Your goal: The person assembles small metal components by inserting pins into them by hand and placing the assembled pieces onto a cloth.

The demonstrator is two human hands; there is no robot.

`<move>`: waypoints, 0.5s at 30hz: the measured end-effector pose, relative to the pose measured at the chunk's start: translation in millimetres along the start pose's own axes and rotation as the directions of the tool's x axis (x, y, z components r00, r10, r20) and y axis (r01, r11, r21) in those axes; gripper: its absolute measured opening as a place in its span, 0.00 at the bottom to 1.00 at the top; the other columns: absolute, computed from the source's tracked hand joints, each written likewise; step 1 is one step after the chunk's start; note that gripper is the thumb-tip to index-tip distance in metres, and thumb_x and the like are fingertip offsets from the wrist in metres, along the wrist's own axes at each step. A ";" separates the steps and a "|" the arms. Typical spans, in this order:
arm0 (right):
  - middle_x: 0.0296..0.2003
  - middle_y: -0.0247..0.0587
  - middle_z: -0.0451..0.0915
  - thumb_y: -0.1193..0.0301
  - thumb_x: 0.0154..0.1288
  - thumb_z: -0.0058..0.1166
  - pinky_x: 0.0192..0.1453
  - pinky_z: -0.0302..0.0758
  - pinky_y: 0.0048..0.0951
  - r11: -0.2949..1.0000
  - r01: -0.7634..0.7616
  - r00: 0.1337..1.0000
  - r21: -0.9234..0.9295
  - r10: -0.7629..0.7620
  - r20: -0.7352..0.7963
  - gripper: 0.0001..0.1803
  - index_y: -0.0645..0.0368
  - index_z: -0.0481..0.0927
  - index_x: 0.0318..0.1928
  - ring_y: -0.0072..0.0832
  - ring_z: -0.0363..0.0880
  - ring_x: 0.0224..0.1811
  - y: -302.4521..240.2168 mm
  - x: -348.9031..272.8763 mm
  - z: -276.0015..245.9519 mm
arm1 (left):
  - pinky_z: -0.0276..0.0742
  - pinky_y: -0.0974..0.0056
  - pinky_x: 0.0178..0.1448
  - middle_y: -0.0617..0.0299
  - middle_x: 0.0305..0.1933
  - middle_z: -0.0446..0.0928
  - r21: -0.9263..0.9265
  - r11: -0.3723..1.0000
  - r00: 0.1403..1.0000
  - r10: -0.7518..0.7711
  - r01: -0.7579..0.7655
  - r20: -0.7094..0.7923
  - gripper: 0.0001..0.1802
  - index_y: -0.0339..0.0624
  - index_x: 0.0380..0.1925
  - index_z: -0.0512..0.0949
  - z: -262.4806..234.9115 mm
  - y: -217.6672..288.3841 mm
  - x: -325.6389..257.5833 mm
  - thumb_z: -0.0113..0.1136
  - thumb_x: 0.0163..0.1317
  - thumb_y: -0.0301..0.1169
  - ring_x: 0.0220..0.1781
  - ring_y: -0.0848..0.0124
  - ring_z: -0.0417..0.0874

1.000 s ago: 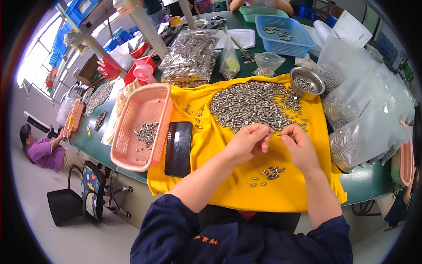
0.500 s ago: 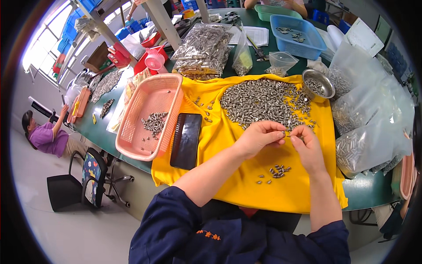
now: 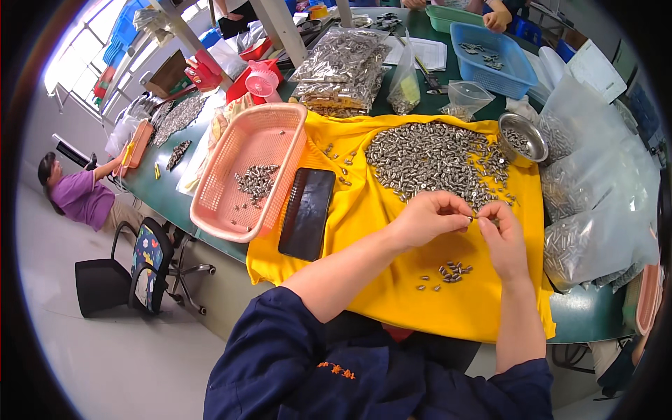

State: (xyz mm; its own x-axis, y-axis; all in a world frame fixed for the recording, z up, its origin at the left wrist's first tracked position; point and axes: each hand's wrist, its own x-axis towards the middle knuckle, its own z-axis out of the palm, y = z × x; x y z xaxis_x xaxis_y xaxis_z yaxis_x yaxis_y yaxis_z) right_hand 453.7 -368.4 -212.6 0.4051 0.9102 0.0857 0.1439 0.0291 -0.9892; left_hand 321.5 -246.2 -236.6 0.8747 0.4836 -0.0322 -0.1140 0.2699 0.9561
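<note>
Both my hands meet above a yellow cloth (image 3: 392, 294), just in front of a wide heap of small metal parts (image 3: 434, 157). The fingers of my left hand (image 3: 435, 218) pinch a small metal part (image 3: 470, 218). My right hand (image 3: 501, 234) is closed too, thumb against forefinger, its tips touching or nearly touching that part; whatever it pinches is too small to make out. Nearer me, below the hands, lies a small group of the same metal parts (image 3: 453, 271). A steel bowl (image 3: 537, 148) with more parts stands at the heap's right edge.
Left of the heap lie a black phone (image 3: 306, 213) and a pink basket (image 3: 210, 203) holding some parts. Clear bags of parts (image 3: 581, 238) line the right side. Packed bags (image 3: 336, 70) and a blue basket (image 3: 490, 80) stand behind. A person in purple (image 3: 80, 196) sits far left.
The view has shifted, so the table items appear farther right. My hands stay together at the same place by the heap. At the back, a person's hand now shows by the blue basket.
</note>
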 end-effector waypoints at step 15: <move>0.30 0.31 0.69 0.78 0.61 0.45 0.38 0.65 0.18 0.956 0.173 0.985 -0.238 -0.171 0.028 0.02 0.60 0.70 0.35 0.16 0.65 0.33 6.1 -1.0 -4.6 | 0.76 0.73 0.39 0.62 0.31 0.79 0.177 0.979 0.994 0.089 -0.099 0.063 0.07 0.35 0.34 0.78 3.1 8.7 3.7 0.60 0.54 0.24 0.33 0.77 0.80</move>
State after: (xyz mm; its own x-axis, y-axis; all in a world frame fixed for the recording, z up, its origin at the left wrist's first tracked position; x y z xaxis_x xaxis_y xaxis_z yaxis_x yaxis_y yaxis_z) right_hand 458.3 -371.0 -218.2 0.3487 0.9032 0.2502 0.4227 0.0868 -0.9021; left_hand 325.2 -244.7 -227.4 0.8892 0.4519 0.0716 -0.1150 0.0692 0.9909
